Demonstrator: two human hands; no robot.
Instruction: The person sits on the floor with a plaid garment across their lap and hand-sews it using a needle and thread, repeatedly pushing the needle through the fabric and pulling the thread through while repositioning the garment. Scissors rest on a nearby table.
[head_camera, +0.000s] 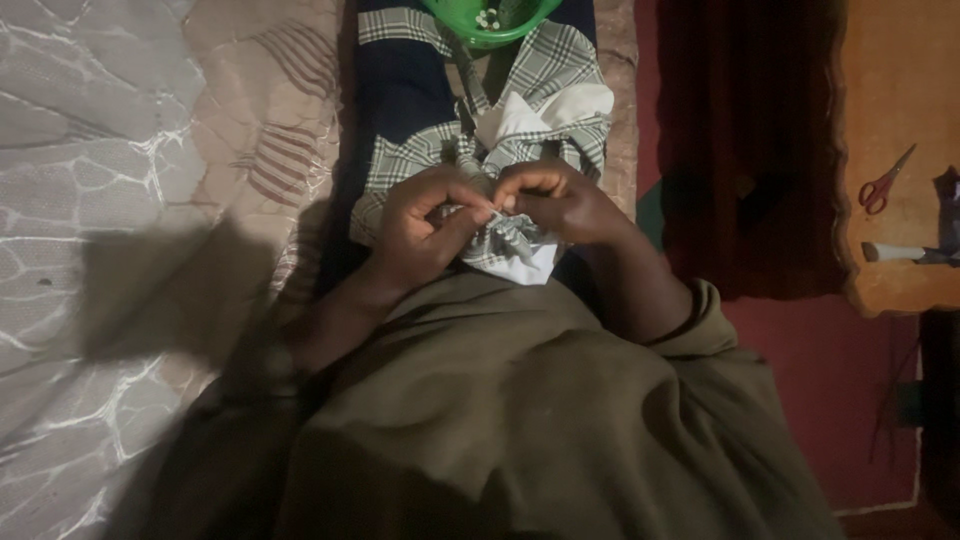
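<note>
A checked cloth (500, 150), green-and-white plaid with navy panels and a white lining showing, lies bunched over the person's lap, running from the hands toward the far edge of the scene. Its near end is gathered into a tight wad between the two hands, with a white corner hanging just below them. The left hand (425, 225) grips that wad from the left, fingers curled in and the thumb pressed across the fabric toward the other hand. The right hand (560, 200) meets it from the right, fingertips pinched together on the same fold, so the two hands touch over the cloth; whether anything small sits in the pinch cannot be told.

At the far end, resting on the cloth, is a green plastic bowl (490, 25) with small white bits inside. To the left spreads a pale patterned bedspread (150, 150). Well apart on the right, red-handled scissors (885, 182) lie on an orange-brown surface (900, 80).
</note>
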